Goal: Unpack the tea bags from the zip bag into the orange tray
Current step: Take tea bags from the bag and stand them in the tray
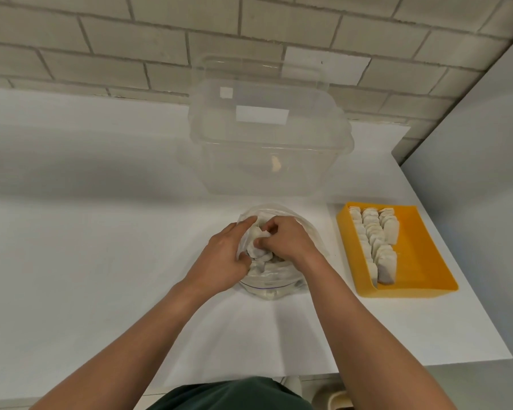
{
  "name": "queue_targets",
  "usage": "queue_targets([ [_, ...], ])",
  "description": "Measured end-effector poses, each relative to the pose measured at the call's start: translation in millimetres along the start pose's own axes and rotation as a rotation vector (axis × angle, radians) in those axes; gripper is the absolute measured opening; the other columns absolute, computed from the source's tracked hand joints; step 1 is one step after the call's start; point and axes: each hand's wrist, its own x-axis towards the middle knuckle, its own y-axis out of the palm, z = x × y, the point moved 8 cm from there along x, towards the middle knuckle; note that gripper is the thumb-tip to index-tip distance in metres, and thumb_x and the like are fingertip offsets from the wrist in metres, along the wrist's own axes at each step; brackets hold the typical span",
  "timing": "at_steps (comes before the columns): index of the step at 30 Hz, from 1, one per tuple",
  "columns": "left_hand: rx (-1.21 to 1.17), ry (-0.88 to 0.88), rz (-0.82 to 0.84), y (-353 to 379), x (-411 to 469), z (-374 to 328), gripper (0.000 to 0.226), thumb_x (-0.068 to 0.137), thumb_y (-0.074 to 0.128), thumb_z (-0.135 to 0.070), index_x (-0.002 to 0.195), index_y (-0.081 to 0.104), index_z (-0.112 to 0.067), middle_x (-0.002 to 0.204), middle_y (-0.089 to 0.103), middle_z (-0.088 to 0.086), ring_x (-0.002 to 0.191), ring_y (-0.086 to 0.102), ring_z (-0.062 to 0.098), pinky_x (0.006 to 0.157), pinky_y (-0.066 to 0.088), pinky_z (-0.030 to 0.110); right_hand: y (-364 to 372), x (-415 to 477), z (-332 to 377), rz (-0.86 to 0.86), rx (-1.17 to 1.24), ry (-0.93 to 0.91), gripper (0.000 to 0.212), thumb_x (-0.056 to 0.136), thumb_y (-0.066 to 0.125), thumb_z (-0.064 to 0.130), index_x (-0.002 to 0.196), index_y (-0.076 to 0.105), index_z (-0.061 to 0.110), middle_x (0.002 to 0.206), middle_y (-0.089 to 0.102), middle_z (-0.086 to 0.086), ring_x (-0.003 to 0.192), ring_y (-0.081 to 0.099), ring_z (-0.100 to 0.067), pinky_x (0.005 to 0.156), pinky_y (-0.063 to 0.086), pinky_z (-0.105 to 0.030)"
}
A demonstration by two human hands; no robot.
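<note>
While my left hand (222, 257) grips the zip bag (276, 284), my right hand (288, 241) clamps its fingers on tea bags (257, 251) inside it.

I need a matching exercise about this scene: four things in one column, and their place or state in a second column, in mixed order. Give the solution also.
Things:
1. orange tray
2. zip bag
3. clear plastic container
4. right hand

Places or states:
A. in front of the person, mouth open
B. pinches tea bags
C. at the back, near the tiled wall
D. holds standing tea-bag rows

Pairs: 1-D, 2-A, 3-C, 4-B
</note>
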Motion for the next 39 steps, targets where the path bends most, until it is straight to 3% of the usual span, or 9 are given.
queue_targets([
  [3, 0.0, 0.006, 0.02, 0, 1, -2, 0.076, 0.091, 0.058, -0.005, 0.159, 0.035, -0.031, 0.151, 0.051, -0.004, 0.136, 0.048, 0.018, 0.1, 0.035, 0.019, 2, 1, 5, 0.037, 0.012, 0.005, 0.043, 0.082, 0.081, 0.019, 0.123, 0.066, 0.016, 0.113, 0.06, 0.005, 0.074, 0.071, -0.017, 0.059, 0.055, -0.031],
  [8, -0.01, -0.007, 0.026, -2, 3, -1, 0.074, 0.092, 0.057, -0.005, 0.159, 0.036, -0.029, 0.149, 0.052, -0.003, 0.134, 0.05, 0.017, 0.096, 0.033, 0.016, 1, -3, 10, 0.033, -0.075, -0.031, 0.027, 0.084, 0.078, 0.019, 0.11, 0.074, 0.012, 0.093, 0.074, 0.0, 0.078, 0.074, -0.021, 0.076, 0.062, -0.043],
  [13, -0.054, -0.028, -0.004, -8, 6, 1, 0.065, 0.096, 0.058, -0.01, 0.156, 0.042, -0.029, 0.144, 0.055, -0.004, 0.132, 0.052, 0.017, 0.097, 0.033, 0.017, -19, -21, 15, -0.065, -0.208, -0.136, 0.016, 0.086, 0.076, 0.026, 0.101, 0.077, 0.021, 0.09, 0.073, 0.005, 0.087, 0.068, -0.016, 0.08, 0.055, -0.035],
  [16, -0.062, -0.015, -0.029, -12, 6, -1, 0.053, 0.099, 0.063, -0.021, 0.149, 0.051, -0.03, 0.143, 0.055, -0.007, 0.132, 0.052, 0.014, 0.098, 0.033, 0.016, -35, -33, 12, -0.098, -0.116, -0.161, 0.013, 0.088, 0.075, 0.023, 0.1, 0.075, 0.023, 0.095, 0.072, 0.008, 0.091, 0.066, -0.013, 0.076, 0.051, -0.029],
  [23, -0.229, 0.146, -0.293, -56, -2, -45, 0.036, 0.093, 0.074, -0.032, 0.129, 0.068, -0.032, 0.138, 0.054, -0.015, 0.125, 0.055, -0.002, 0.102, 0.042, 0.012, -69, -50, 11, -0.005, 0.29, -0.142, 0.01, 0.089, 0.076, 0.012, 0.097, 0.074, 0.017, 0.093, 0.08, -0.001, 0.092, 0.076, -0.022, 0.091, 0.059, -0.047],
  [25, -0.421, 0.069, -0.206, -57, 4, -53, 0.036, 0.093, 0.075, -0.036, 0.128, 0.067, -0.035, 0.134, 0.059, -0.018, 0.122, 0.059, -0.003, 0.102, 0.049, 0.017, -76, -56, 23, 0.08, 0.415, -0.154, 0.013, 0.091, 0.075, 0.006, 0.104, 0.073, 0.008, 0.098, 0.079, -0.009, 0.091, 0.075, -0.022, 0.09, 0.06, -0.045],
  [29, -0.806, -0.205, 0.281, -25, 11, -57, 0.046, 0.089, 0.073, -0.053, 0.128, 0.068, -0.028, 0.126, 0.073, -0.001, 0.117, 0.071, 0.02, 0.108, 0.052, 0.047, -79, -68, 48, 0.229, 0.485, -0.192, 0.022, 0.089, 0.075, 0.004, 0.111, 0.071, 0.004, 0.1, 0.078, -0.015, 0.09, 0.074, -0.023, 0.085, 0.06, -0.037],
  [32, -1.017, -0.272, 0.578, -2, -2, -66, 0.044, 0.095, 0.069, -0.029, 0.136, 0.063, -0.013, 0.132, 0.07, 0.016, 0.123, 0.067, 0.035, 0.105, 0.055, 0.047, -75, -71, 59, 0.264, 0.405, -0.238, 0.029, 0.085, 0.08, 0.005, 0.112, 0.07, 0.01, 0.098, 0.078, -0.016, 0.086, 0.073, -0.023, 0.084, 0.057, -0.037],
  [39, -1.164, -0.335, 0.491, 8, -9, -60, 0.034, 0.1, 0.051, 0.006, 0.13, 0.063, -0.003, 0.121, 0.074, 0.02, 0.113, 0.072, 0.036, 0.089, 0.063, 0.034, -79, -77, 61, -0.093, 0.081, -0.407, 0.041, 0.073, 0.092, 0.027, 0.106, 0.068, 0.028, 0.1, 0.069, 0.008, 0.073, 0.067, -0.005, 0.069, 0.057, -0.025],
])
